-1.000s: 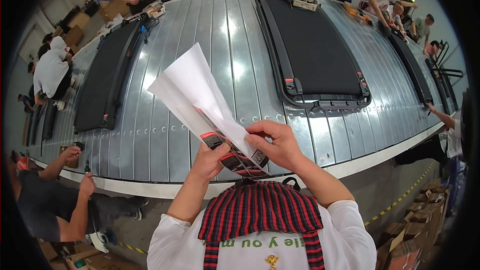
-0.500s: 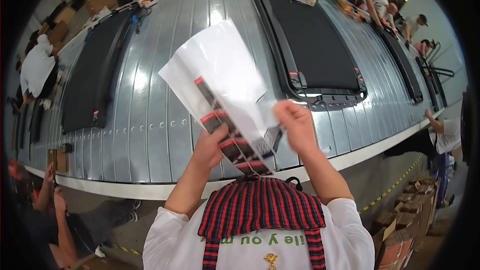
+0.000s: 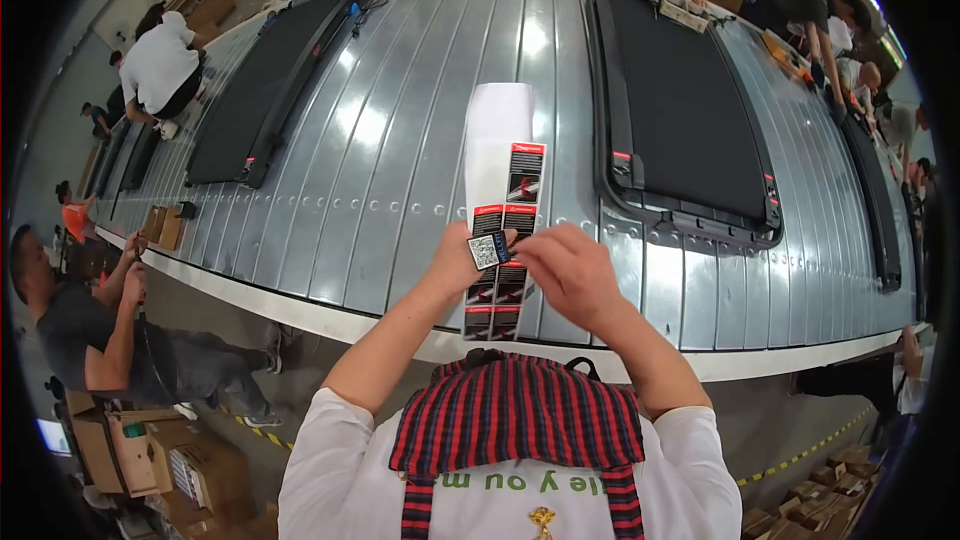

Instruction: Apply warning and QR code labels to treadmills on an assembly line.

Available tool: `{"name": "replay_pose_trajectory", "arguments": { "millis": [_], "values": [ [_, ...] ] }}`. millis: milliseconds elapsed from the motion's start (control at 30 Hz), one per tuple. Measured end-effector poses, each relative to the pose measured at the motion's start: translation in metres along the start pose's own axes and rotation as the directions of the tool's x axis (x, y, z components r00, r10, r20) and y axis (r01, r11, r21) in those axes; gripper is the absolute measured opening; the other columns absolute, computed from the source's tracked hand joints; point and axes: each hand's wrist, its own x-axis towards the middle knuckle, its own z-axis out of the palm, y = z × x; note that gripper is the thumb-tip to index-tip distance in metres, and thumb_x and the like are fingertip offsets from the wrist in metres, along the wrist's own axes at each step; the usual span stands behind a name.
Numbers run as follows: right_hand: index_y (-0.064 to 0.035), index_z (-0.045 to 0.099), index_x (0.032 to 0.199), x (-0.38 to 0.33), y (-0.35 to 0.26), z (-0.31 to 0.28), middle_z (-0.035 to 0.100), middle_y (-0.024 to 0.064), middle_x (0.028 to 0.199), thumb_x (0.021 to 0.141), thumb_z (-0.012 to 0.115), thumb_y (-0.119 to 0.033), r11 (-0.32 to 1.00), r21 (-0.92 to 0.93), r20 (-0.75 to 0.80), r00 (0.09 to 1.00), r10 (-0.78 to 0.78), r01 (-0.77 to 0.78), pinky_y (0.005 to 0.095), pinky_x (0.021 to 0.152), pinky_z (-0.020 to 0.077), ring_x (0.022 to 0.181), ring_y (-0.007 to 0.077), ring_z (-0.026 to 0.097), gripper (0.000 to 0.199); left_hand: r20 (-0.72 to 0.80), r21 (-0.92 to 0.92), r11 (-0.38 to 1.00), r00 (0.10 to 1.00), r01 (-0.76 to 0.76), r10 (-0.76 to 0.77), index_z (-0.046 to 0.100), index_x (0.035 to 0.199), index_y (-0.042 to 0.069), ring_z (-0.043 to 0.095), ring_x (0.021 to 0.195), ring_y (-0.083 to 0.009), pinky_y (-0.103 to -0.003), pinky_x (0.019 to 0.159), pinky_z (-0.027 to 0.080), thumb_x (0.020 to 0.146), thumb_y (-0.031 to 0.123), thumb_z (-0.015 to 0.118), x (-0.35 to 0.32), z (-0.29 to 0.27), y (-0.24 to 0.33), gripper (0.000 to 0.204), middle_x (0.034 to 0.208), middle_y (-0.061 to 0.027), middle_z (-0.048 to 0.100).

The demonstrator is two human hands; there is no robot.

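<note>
Holding a long white sticker sheet (image 3: pixel 497 140) upright over the near edge of the ribbed metal surface (image 3: pixel 400 120), I pinch its lower end in my left hand (image 3: pixel 462 262), the grip closed narrow on the strip. Black-and-red labels (image 3: pixel 524 172) run down the sheet's lower half, two abreast where my fingers meet it. My right hand (image 3: pixel 568 275) comes in from the other side, its fingertips touching a small black-and-white square sticker (image 3: pixel 486 250) at the sheet's left margin; thumb and forefinger are drawn close together on it, the grip tight on the sticker.

Beyond the sheet, toward the far right of the surface, a large black framed panel (image 3: pixel 690 110) lies flat, with small red tags along its near rim. A second black panel (image 3: pixel 262 90) lies toward the far left edge. A third dark panel (image 3: pixel 872 200) follows the right edge.

Below the near edge, a person in a dark shirt (image 3: pixel 95 325) sits at the left with cardboard boxes (image 3: pixel 130 440) beside. Another person in a white shirt (image 3: pixel 160 65) bends at the far left edge, and others work along the far right corner (image 3: pixel 800 0). My red plaid apron (image 3: pixel 515 420) fills the bottom of the view.
</note>
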Motion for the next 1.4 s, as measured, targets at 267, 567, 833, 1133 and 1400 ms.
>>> {"name": "replay_pose_trajectory", "arguments": {
  "millis": [267, 567, 833, 1133, 1400],
  "values": [
    [-0.0068, 0.058, 0.088, -0.041, 0.037, -0.06, 0.055, 0.0069, 0.079, 0.071, 0.06, -0.006, 0.999, -0.03, 0.046, 0.999, -0.009, 0.011, 0.0337, 0.058, 0.0449, 0.07, 0.0243, 0.054, 0.017, 0.256, 0.442, 0.87, 0.96, -0.221, 0.115, 0.059, 0.086, 0.001, 0.055, 0.063, -0.0105, -0.029, 0.059, 0.045, 0.071, 0.011, 0.062, 0.002, 0.083, 0.015, 0.019, 0.067, -0.0074, 0.06],
    [-0.0086, 0.057, 0.082, -0.059, 0.062, -0.099, 0.053, 0.0057, 0.073, 0.068, 0.061, -0.008, 0.992, -0.107, 0.246, 0.969, -0.033, 0.061, 0.0329, 0.054, 0.0445, 0.068, 0.0243, 0.054, 0.015, 0.241, 0.463, 0.882, 0.97, -0.09, -0.028, 0.06, 0.085, 0.003, 0.057, 0.059, -0.0185, -0.031, 0.056, 0.044, 0.075, 0.017, 0.06, 0.019, 0.117, 0.003, 0.017, 0.068, -0.0122, 0.06],
    [-0.0023, 0.056, 0.074, -0.054, 0.132, -0.147, 0.048, -0.0029, 0.057, 0.077, 0.056, -0.001, 0.646, 0.637, -0.204, 0.716, 0.668, -0.42, 0.0178, 0.042, 0.0308, 0.049, 0.0036, 0.042, 0.003, 0.427, 0.815, 0.523, 0.869, -0.249, -0.25, 0.062, 0.093, 0.007, 0.057, 0.067, -0.0259, -0.033, 0.064, 0.044, 0.077, 0.022, 0.06, 0.043, 0.023, -0.016, 0.022, 0.076, -0.0128, 0.061],
    [0.0011, 0.059, 0.076, -0.014, 0.29, -0.098, 0.046, -0.0017, 0.052, 0.076, 0.06, -0.01, 0.214, 0.563, 0.249, 0.411, 0.877, -0.798, 0.0192, 0.036, 0.0229, 0.041, 0.0033, 0.036, 0.011, 0.555, 0.826, 0.097, 0.768, -0.556, -0.32, 0.056, 0.066, 0.01, 0.058, 0.072, -0.0265, -0.039, 0.062, 0.043, 0.069, 0.01, 0.053, 0.121, 0.057, -0.055, 0.004, 0.068, -0.0068, 0.058],
    [0.0012, 0.058, 0.075, 0.011, 0.356, -0.062, 0.046, 0.0007, 0.052, 0.075, 0.059, -0.009, 0.067, 0.459, 0.403, 0.275, 0.873, -0.886, 0.0207, 0.034, 0.0224, 0.039, 0.0053, 0.035, 0.01, 0.681, 0.729, 0.032, 0.719, -0.684, -0.142, 0.057, 0.068, 0.01, 0.055, 0.088, -0.0199, -0.033, 0.076, 0.041, 0.067, 0.008, 0.051, 0.185, 0.091, -0.071, 0.006, 0.091, -0.0032, 0.058]
  ]
}}
